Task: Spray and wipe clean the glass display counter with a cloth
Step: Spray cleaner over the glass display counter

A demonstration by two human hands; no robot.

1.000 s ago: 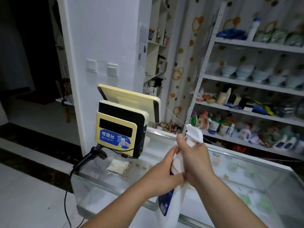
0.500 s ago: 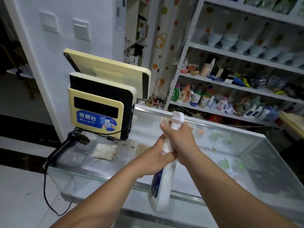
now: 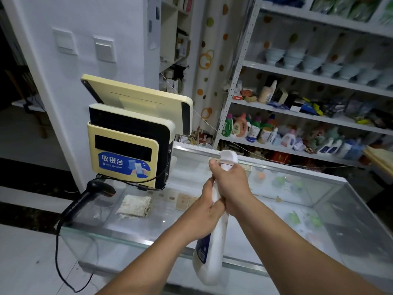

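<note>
Spray bottle [image 3: 209,255] above glass counter [image 3: 276,213], left hand [image 3: 202,218] and right hand [image 3: 231,184] both gripping it.

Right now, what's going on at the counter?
A person holds a white spray bottle above the glass display counter with both hands. The right hand grips its neck just under the nozzle, and the left hand grips the body lower down. The cloth lies untouched on the glass, beside the barcode scanner and in front of the yellow register terminal. Wiping hasn't started; I can't tell whether any spray is coming out.
</note>
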